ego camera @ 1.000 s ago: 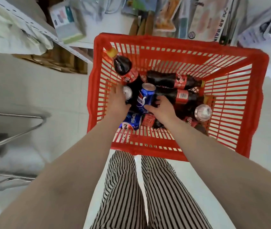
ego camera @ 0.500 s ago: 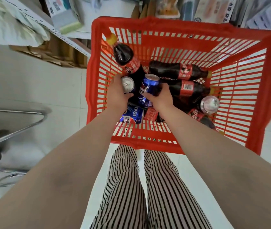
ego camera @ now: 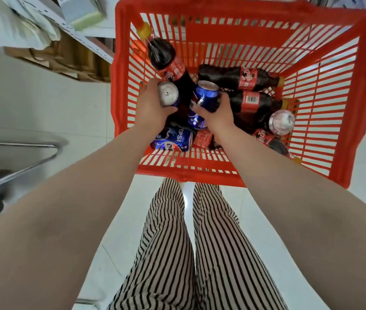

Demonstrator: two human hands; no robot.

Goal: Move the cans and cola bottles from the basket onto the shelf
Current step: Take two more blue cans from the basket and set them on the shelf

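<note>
A red plastic basket (ego camera: 356, 108) on the floor holds several cola bottles and cans. My left hand (ego camera: 149, 108) is shut on a blue can (ego camera: 168, 94) whose silver top faces up. My right hand (ego camera: 217, 114) is shut on a second blue can (ego camera: 206, 95), lifted above the pile. One cola bottle (ego camera: 166, 59) with a yellow cap leans against the basket's left wall. Two more bottles (ego camera: 240, 78) (ego camera: 253, 102) lie on their sides. A blue Pepsi can (ego camera: 173, 139) lies at the near left, and a silver-topped can (ego camera: 281, 121) stands at the right.
A white shelf (ego camera: 101, 32) with packaged goods runs along the top, its edge just behind the basket. Wooden crates (ego camera: 70, 61) sit under it at the left. A metal chair frame (ego camera: 21, 162) stands at the left. My striped trouser legs (ego camera: 188, 253) are below the basket.
Both hands have closed on cans and lifted them a little from the pile. The view has shifted, so the basket sits higher in the frame.
</note>
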